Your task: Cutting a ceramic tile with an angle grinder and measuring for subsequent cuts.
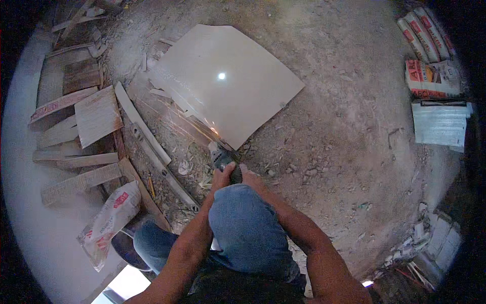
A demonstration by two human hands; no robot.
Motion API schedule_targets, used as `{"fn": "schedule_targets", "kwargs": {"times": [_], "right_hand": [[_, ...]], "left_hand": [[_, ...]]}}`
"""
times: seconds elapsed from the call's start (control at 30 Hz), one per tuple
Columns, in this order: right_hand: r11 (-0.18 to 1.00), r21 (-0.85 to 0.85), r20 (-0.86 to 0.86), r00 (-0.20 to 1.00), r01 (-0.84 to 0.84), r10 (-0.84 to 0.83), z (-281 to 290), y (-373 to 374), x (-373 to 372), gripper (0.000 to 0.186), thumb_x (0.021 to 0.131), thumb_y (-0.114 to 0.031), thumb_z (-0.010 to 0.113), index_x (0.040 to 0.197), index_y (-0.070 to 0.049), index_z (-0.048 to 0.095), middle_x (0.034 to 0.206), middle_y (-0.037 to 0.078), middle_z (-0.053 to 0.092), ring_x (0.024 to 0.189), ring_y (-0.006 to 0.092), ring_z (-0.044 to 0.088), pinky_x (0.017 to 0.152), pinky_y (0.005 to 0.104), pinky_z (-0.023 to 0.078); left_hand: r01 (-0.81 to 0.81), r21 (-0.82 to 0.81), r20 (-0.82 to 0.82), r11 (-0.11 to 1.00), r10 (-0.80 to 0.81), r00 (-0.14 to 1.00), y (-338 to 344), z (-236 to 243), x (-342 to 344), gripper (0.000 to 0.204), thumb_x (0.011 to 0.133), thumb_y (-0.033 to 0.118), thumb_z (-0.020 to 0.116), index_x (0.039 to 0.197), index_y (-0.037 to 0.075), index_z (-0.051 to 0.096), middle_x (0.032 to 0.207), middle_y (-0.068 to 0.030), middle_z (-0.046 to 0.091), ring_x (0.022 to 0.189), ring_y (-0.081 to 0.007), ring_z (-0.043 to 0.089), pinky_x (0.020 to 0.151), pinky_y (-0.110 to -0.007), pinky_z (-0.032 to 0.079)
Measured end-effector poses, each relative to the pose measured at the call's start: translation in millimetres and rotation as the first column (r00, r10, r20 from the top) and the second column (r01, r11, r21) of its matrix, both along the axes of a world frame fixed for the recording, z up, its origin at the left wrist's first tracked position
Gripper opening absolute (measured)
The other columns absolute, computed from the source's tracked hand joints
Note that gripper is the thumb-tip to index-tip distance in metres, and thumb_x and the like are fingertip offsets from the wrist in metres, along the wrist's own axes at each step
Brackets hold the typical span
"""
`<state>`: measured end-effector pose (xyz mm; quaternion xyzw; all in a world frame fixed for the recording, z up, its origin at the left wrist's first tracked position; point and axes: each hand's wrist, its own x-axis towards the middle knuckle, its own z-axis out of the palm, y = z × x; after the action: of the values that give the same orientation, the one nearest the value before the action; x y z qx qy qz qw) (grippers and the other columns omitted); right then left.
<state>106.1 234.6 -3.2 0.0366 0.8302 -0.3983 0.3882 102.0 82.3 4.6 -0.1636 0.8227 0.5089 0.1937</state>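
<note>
My left hand (221,176) is closed round the body of a grey angle grinder (220,158). At the tool's rear, my right hand (251,178) grips it from the other side, its fingers partly hidden by my raised knee. The grinder's head meets the near left edge of a large pale tile (228,66) that lies on the ground. Orange sparks (213,129) fly from that contact toward the far left. The disc itself cannot be made out. A round bright glare shows on the tile's glossy face.
Left of the tile lie a long level (152,154) and a pale curved strip (136,114). Cut tile pieces (98,119) and a white sack (111,218) rest along the left wall. Several bags (430,78) stand far right. Rubble (314,172) covers the dirt floor.
</note>
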Motion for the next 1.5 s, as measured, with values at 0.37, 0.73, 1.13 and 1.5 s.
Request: {"fn": "schedule_targets", "kwargs": {"times": [0.37, 0.73, 1.13, 1.5], "right_hand": [[0.991, -0.131, -0.229, 0.971, 0.037, -0.067, 21.3, -9.1, -43.0, 0.084, 0.073, -0.049, 0.073, 0.135, -0.001, 0.042, 0.111, 0.03, 0.064, 0.101, 0.0456, 0.064, 0.089, 0.0519, 0.05], [0.992, -0.107, -0.393, 0.919, -0.068, 0.02, 69.5, -124.0, -213.2, 0.079, 0.073, -0.045, 0.069, 0.132, 0.001, 0.043, 0.103, 0.03, 0.066, 0.098, 0.0471, 0.064, 0.09, 0.0507, 0.05], [0.974, -0.164, -0.489, 0.87, -0.155, 0.056, 59.5, -274.7, -351.9, 0.072, 0.074, -0.045, 0.068, 0.127, 0.0, 0.046, 0.101, 0.026, 0.068, 0.097, 0.0433, 0.066, 0.088, 0.0486, 0.052], [0.983, -0.138, -0.371, 0.926, -0.123, 0.064, 9.4, -279.9, -393.2, 0.075, 0.076, -0.043, 0.07, 0.133, -0.002, 0.044, 0.107, 0.027, 0.066, 0.103, 0.0414, 0.065, 0.092, 0.0467, 0.049]], "left_hand": [[-0.394, 0.436, 0.24, 0.809, 0.318, 0.917, -29.8, 0.8, -35.1, 0.074, 0.09, 0.045, 0.066, 0.141, 0.0, 0.036, 0.127, -0.013, 0.054, 0.111, -0.0231, 0.056, 0.098, -0.037, 0.044], [0.345, -0.604, 0.003, 0.719, -0.43, 0.903, -133.6, -2.8, -128.3, 0.102, 0.074, 0.029, 0.08, 0.149, -0.004, 0.019, 0.153, -0.0276, 0.022, 0.143, -0.0485, 0.018, 0.113, -0.055, 0.03], [0.186, -0.968, 0.099, 0.167, -0.428, 0.898, -185.1, -155.7, -90.1, 0.109, 0.081, 0.028, 0.073, 0.152, -0.006, -0.002, 0.158, -0.0323, 0.002, 0.145, -0.0535, 0.006, 0.115, -0.06, 0.022], [0.542, -0.678, 0.418, 0.497, -0.345, 0.84, -133.6, -60.1, -122.4, 0.105, 0.082, 0.022, 0.07, 0.149, -0.012, -0.002, 0.155, -0.039, -0.001, 0.142, -0.0591, 0.007, 0.109, -0.065, 0.03]]}}
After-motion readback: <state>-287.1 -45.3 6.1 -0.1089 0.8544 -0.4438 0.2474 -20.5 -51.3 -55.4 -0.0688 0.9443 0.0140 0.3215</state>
